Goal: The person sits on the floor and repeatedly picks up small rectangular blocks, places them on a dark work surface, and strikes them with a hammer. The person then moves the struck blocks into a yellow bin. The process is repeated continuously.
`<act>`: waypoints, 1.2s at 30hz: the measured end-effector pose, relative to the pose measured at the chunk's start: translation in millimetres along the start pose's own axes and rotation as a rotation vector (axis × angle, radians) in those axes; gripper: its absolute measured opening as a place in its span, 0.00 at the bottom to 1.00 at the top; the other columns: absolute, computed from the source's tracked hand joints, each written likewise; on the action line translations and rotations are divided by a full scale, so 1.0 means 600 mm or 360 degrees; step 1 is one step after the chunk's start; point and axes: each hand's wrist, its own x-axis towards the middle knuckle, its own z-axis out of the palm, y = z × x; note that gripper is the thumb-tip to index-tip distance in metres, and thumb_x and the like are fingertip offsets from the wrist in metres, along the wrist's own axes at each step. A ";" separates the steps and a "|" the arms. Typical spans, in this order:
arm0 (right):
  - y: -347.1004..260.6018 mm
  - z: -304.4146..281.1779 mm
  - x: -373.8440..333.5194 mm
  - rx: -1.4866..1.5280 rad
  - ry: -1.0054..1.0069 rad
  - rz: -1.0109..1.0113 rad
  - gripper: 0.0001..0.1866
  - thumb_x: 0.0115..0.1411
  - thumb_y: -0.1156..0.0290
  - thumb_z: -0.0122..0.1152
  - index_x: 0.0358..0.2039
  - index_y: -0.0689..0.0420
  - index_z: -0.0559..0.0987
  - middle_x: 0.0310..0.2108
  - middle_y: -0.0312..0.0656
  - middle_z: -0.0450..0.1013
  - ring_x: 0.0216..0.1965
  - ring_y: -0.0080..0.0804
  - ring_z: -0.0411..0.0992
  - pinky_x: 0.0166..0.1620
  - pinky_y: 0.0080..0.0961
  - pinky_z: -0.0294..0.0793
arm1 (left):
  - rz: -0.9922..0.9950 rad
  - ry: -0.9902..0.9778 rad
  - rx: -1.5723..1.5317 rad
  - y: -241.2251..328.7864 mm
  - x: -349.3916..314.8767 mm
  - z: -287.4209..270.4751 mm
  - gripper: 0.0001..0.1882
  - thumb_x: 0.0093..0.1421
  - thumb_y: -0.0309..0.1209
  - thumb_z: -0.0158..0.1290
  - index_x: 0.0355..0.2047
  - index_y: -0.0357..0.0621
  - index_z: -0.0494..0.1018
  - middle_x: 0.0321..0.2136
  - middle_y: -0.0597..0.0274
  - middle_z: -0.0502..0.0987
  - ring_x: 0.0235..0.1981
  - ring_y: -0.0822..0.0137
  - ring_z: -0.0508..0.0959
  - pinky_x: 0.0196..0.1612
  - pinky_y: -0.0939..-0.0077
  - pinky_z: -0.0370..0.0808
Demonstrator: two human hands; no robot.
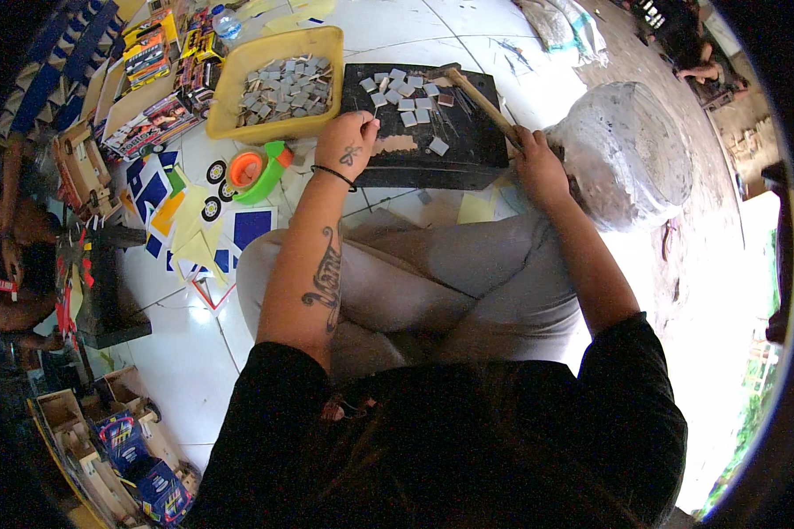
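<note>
My right hand [540,169] is closed round the wooden handle of a hammer [488,108], whose head rests over the far edge of a low black block [441,169]. Small grey square pieces [406,88] lie scattered on the block's top, with a few thin sticks or nails among them. My left hand [346,141] is closed at the block's left edge, beside the yellow basin; its fingertips are turned away, so what they hold cannot be seen. Many more grey squares with wooden stems [282,90] fill the yellow basin [273,131].
A green tape dispenser [269,172], black toy wheels [212,209] and coloured paper sheets [254,227] lie to my left. Toy boxes [147,123] and wooden toy trucks [81,167] stand beyond. A plastic-wrapped bundle [626,154] sits by my right arm. Another person's hand [11,256] is far left.
</note>
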 end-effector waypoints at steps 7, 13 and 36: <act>-0.047 -0.018 0.010 -0.0264 0.0361 -0.0384 0.22 0.54 0.67 0.57 0.50 0.55 0.68 0.45 0.49 0.66 0.46 0.47 0.67 0.49 0.39 0.67 | -0.0343 0.0103 0.0039 -0.078 0.051 -0.015 0.17 0.53 0.44 0.52 0.27 0.42 0.77 0.26 0.49 0.77 0.30 0.50 0.77 0.34 0.59 0.73; -0.146 -0.008 0.093 -0.0204 -0.0160 -0.0235 0.16 0.51 0.60 0.60 0.36 0.58 0.78 0.34 0.49 0.75 0.39 0.44 0.74 0.42 0.36 0.74 | -0.0427 0.0567 0.0348 -0.138 0.076 -0.025 0.26 0.51 0.42 0.54 0.43 0.34 0.69 0.39 0.44 0.75 0.42 0.50 0.74 0.48 0.58 0.67; -0.104 0.074 0.128 0.0874 0.0138 -0.0065 0.10 0.48 0.71 0.60 0.30 0.64 0.77 0.22 0.40 0.74 0.21 0.22 0.70 0.26 0.21 0.70 | 0.0092 0.0058 -0.0116 0.042 0.005 0.048 0.10 0.45 0.26 0.60 0.29 0.44 0.73 0.24 0.58 0.78 0.27 0.63 0.79 0.32 0.71 0.75</act>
